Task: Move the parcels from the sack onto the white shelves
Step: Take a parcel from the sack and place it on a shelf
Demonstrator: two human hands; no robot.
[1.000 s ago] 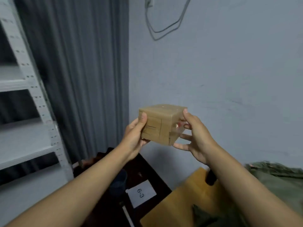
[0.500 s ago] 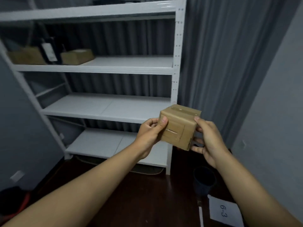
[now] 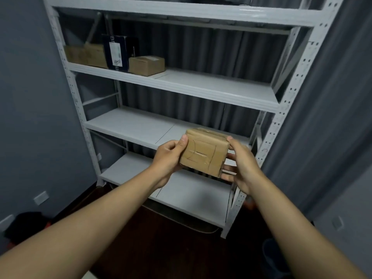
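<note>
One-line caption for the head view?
Both hands hold a taped cardboard parcel before white shelves already bearing three boxes.

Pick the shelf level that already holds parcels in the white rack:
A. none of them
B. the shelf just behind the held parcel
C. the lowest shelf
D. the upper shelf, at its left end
D: three boxes, the brown box, the dark box and the brown box at far left, stand at the left end of the upper shelf; the lower levels show no parcels.

Nothing can be read. The dark box (image 3: pixel 120 53) at the left end of the upper shelf (image 3: pixel 211 87) bears a white label, its print too blurred.
</note>
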